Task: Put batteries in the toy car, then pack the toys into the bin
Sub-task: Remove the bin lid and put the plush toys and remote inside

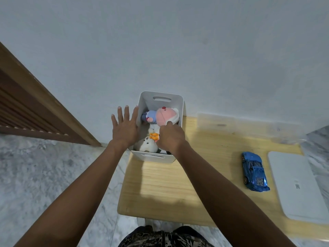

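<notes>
A white bin (161, 97) with handle slots stands at the far left of the wooden table (169, 179). Inside it lie a pink and blue plush toy (160, 116) and a white plush with an orange bit (147, 145). My left hand (125, 125) lies flat with straight fingers against the bin's left wall. My right hand (170, 138) reaches into the bin with curled fingers among the plush toys; what it grips is hidden. The blue toy car (254, 171) sits on the table to the right, away from both hands.
A white flat lid or board (299, 184) lies at the table's right edge beside the car. A clear plastic sheet (249, 127) rests at the back against the grey wall. A wooden slatted frame (35, 107) stands at left over marble floor.
</notes>
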